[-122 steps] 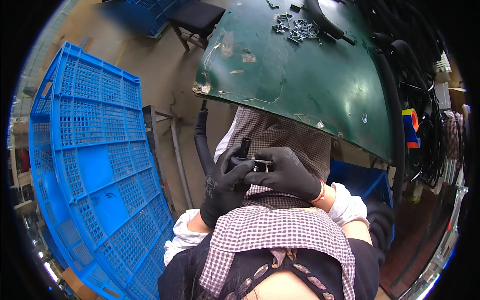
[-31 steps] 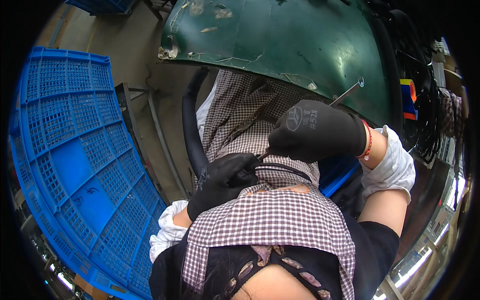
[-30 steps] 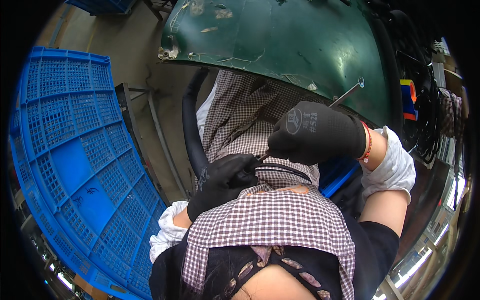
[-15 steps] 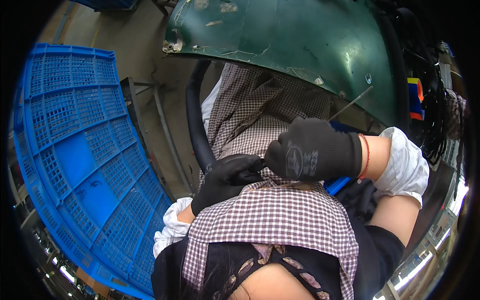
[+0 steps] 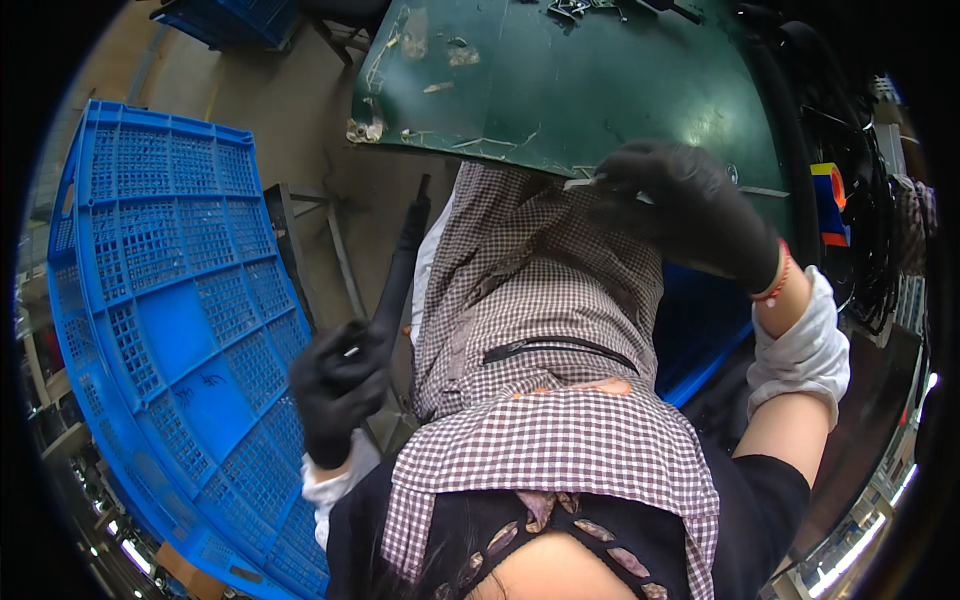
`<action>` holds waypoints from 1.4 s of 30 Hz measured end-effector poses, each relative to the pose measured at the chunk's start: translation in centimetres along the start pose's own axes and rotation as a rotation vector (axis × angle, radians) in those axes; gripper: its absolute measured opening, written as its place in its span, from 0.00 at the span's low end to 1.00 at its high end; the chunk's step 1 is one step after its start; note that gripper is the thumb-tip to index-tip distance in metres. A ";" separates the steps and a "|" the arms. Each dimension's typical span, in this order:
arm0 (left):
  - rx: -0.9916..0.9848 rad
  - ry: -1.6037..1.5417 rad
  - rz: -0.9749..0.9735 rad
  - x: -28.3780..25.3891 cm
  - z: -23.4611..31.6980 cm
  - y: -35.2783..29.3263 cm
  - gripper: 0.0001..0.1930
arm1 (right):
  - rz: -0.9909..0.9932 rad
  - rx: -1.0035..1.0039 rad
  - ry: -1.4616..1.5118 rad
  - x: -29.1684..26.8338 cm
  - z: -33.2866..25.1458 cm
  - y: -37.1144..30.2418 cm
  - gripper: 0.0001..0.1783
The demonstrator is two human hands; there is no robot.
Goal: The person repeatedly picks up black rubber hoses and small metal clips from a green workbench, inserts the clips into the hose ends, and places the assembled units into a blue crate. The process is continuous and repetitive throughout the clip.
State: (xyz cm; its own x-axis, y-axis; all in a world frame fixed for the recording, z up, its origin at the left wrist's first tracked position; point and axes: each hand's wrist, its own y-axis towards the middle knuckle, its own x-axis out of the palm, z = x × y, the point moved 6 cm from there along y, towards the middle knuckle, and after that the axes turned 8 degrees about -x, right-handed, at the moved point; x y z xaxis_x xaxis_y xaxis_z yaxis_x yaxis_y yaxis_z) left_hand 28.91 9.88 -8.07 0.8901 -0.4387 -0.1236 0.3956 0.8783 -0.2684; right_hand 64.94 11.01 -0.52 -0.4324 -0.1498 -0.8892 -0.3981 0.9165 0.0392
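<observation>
Both my hands wear black gloves. At the left, my left hand (image 5: 340,390) is closed round the lower end of a long black tube (image 5: 403,245), which points away from me with a narrower tip at its far end. My right hand (image 5: 690,205), partly blurred, is over the near edge of the green table. Its fingers are curled round a thin metal rod (image 5: 765,192) that sticks out to the right. A small pale piece (image 5: 578,184) shows at its fingertips; whether it belongs to the rod I cannot tell. The checked apron (image 5: 550,430) covers my lap.
A large blue plastic crate (image 5: 170,320) stands on its side at the left, beside a metal frame (image 5: 340,250). Small metal parts (image 5: 585,10) lie on the green table (image 5: 560,95). A roll of orange tape (image 5: 838,187) and dark cords are at the right.
My hands were together over my lap and have parted. The left moved left with the black tube, now straighter; the right moved up and away toward the table, still holding the rod.
</observation>
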 end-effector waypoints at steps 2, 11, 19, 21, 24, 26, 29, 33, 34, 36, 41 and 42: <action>0.203 -0.083 -0.029 -4.3 4.1 -1.7 0.31 | 0.053 0.027 0.104 1.5 0.3 -0.3 0.15; 0.698 -0.546 -0.543 -10.4 16.0 -8.1 0.21 | 0.207 0.035 0.902 8.2 0.6 4.6 0.28; 0.271 0.068 0.675 -16.4 6.9 -2.0 0.26 | -0.033 0.155 0.754 8.2 0.8 1.7 0.09; 0.253 0.889 0.768 -16.1 3.2 0.7 0.28 | 0.004 0.005 0.572 8.0 -0.5 1.7 0.10; 0.251 0.917 0.288 -3.5 1.6 4.7 0.48 | -0.005 -0.144 0.398 8.0 -4.2 3.4 0.12; 0.298 0.703 -0.153 6.6 2.5 5.3 0.53 | -0.014 -0.126 0.409 8.6 -5.3 5.7 0.13; -0.068 0.166 -0.211 10.8 -2.4 8.0 0.40 | -0.035 -0.115 0.313 8.8 -2.7 6.9 0.20; 0.126 0.104 -0.038 7.4 -2.3 9.9 0.39 | 0.432 0.013 0.013 3.5 6.2 6.7 0.20; 0.079 0.091 -0.028 6.8 -1.5 10.0 0.38 | 0.595 0.020 -0.209 1.7 9.0 6.1 0.20; 0.082 0.087 -0.019 6.3 -1.1 10.3 0.38 | 0.388 0.571 -0.252 -1.3 16.9 6.6 0.17; 0.119 0.138 -0.030 7.1 -1.4 11.0 0.37 | 0.436 0.801 -0.499 -2.5 26.1 7.0 0.17; 0.124 0.165 -0.015 7.0 -1.8 11.0 0.36 | 0.433 0.810 -0.482 -2.2 27.1 6.9 0.16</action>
State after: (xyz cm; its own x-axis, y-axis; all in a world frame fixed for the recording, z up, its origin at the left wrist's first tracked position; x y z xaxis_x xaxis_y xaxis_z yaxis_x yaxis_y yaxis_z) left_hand 39.13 16.14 -13.62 0.8390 -0.4679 -0.2778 0.4422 0.8838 -0.1531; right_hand 85.06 27.71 -10.61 0.0314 0.2532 -0.9669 0.4547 0.8579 0.2394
